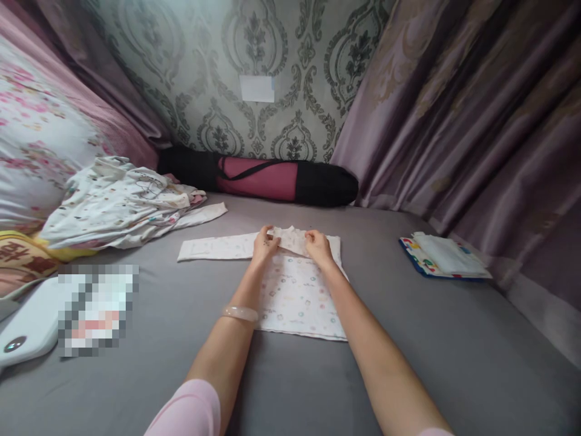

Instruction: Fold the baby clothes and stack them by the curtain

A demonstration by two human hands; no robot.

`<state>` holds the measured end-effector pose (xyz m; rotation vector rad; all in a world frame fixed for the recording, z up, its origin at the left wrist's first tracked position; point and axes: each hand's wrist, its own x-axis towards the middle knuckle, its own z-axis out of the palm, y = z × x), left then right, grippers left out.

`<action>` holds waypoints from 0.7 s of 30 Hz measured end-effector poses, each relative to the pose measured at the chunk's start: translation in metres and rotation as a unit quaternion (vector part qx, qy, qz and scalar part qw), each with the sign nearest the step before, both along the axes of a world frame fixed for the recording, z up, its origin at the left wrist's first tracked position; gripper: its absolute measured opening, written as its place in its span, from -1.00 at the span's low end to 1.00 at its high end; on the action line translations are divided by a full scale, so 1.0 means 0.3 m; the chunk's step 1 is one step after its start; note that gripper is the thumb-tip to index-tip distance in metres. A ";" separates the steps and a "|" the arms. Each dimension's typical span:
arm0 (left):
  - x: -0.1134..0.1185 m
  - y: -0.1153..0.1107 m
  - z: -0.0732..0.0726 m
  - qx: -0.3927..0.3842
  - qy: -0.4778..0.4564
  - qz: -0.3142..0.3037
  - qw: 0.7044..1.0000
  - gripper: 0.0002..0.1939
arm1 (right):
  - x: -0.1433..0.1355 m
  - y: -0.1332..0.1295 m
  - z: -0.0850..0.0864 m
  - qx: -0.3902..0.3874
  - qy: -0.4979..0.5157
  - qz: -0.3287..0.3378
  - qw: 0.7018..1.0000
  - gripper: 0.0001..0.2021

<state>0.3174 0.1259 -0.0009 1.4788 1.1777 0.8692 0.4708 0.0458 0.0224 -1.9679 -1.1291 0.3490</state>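
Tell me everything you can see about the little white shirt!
The white shirt looks like thin, soft cotton, dotted with small pastel pictures. It lies flat on the gray sheet, its straight bottom edge nearest the person. One long sleeve stretches out to the left; no sleeve sticks out on the right. Fabric is bunched near the top, where the left hand touches it and the right hand seems to pinch it.

A shirt [304, 297] lies mid-bed [290, 387], one sleeve [213, 248] stretching left. Clothes [113, 203] sit heaped at far left, a bag [261, 181] lies behind along the wall [190, 66], and folded cloth [445, 254] rests right, beside the curtain [431, 109].
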 end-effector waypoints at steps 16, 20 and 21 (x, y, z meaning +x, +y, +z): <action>-0.023 -0.049 0.027 0.328 0.302 -0.096 0.890 -0.55 | -0.135 -0.011 -0.062 -0.112 -0.264 0.170 0.943 -0.49; 0.013 -0.065 -0.010 0.300 0.336 -0.190 0.872 -0.47 | -0.134 -0.015 -0.084 -0.136 -0.257 0.177 0.940 -0.45; 0.018 -0.069 -0.020 0.290 0.352 -0.192 0.869 -0.46 | -0.129 -0.017 -0.086 -0.138 -0.257 0.180 0.939 -0.44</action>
